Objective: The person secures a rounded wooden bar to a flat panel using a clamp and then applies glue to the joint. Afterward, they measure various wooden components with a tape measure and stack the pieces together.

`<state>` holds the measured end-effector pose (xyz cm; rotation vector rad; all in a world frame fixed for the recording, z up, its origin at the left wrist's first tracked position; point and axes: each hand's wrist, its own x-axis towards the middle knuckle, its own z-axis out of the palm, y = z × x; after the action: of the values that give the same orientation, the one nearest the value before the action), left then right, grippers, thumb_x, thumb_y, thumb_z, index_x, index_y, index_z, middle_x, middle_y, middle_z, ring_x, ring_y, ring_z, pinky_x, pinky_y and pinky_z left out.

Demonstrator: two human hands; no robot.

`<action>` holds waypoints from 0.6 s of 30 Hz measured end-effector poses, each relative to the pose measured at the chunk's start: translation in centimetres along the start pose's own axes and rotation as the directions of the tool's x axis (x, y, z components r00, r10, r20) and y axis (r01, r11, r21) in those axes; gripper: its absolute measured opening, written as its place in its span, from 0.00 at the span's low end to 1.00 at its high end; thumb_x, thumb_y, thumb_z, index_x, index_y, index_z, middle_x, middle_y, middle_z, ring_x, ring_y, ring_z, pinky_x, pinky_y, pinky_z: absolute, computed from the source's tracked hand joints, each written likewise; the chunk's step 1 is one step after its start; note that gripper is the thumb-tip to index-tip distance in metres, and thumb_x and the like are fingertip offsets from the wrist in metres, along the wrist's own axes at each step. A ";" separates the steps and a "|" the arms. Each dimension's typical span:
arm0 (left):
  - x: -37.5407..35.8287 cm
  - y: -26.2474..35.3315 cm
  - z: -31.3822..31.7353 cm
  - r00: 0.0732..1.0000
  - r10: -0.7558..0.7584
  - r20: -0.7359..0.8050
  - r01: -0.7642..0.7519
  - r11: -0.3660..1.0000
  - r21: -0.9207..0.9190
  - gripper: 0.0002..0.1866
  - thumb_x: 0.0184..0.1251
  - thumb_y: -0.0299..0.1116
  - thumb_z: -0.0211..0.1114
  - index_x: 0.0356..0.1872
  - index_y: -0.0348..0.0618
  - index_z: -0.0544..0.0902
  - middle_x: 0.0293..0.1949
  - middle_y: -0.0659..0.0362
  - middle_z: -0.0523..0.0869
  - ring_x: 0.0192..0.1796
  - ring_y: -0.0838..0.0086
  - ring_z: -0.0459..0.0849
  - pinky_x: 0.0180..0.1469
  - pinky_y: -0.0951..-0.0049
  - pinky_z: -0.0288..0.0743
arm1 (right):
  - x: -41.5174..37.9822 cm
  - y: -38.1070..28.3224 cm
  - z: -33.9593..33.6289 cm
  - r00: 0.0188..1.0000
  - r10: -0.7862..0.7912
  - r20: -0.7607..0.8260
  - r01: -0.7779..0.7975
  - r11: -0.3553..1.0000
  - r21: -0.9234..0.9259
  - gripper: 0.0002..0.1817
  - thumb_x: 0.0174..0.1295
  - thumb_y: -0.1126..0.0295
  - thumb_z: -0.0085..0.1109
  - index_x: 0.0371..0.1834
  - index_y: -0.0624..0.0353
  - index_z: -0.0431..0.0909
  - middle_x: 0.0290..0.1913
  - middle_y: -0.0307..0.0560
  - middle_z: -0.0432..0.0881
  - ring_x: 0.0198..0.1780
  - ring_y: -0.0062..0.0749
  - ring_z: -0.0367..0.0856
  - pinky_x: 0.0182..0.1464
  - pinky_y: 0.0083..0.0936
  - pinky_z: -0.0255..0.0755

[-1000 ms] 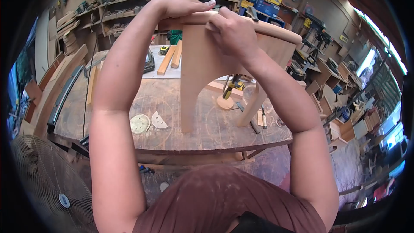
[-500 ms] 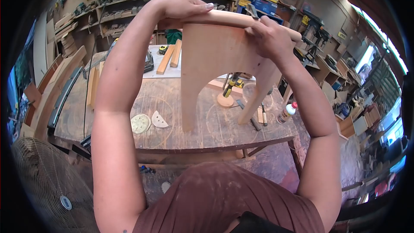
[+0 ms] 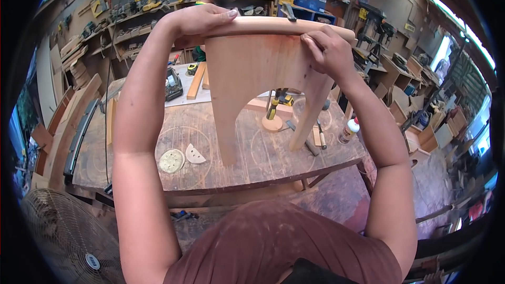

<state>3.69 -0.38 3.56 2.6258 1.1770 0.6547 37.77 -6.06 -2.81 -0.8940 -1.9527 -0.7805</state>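
A wooden stool frame (image 3: 247,73) is standing upright on the desk (image 3: 221,173), its arched panel facing the camera and its two legs resting on the worn top. The left hand (image 3: 202,18) is lying across the left end of the rounded top rail, fingers wrapped over it. The right hand (image 3: 329,50) is gripping the right end of that rail, fingers curled and pressing against the wood where rail meets leg; whether it is pinching anything small there I cannot tell.

Just left of the stool frame's near leg, a round sanding disc (image 3: 171,160) and a half-round sanding piece (image 3: 194,154) are lying flat on the desk. Behind the arch, a yellow-handled clamp (image 3: 278,108) is standing on a small wooden disc. To the right of the far leg, a chisel (image 3: 320,135) is lying on the top, and a glue bottle (image 3: 348,131) with a red cap is standing near the desk edge; its contents are not visible. Beyond the stool frame's left side, two timber offcuts (image 3: 195,80) are lying on a pale sheet. Behind the frame, another person is partly showing. A floor fan (image 3: 68,236) is sitting well below and left of the stool frame.
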 end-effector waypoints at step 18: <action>0.3 0.5 -0.5 0.993 -0.015 0.120 0.038 0.980 -0.194 0.28 0.79 0.53 0.50 0.64 0.41 0.78 0.49 0.58 0.86 0.50 0.79 0.79 0.57 0.74 0.72 | 4.4 -4.8 5.5 0.890 -0.449 -0.083 0.440 0.892 -0.106 0.02 0.58 0.70 0.54 0.32 0.52 0.75 0.36 0.43 0.79 0.42 0.34 0.85 0.37 0.32 0.83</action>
<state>3.98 -0.48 4.23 2.4440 1.0542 0.5697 29.73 -3.14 -2.42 -0.4352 -2.0675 -1.1565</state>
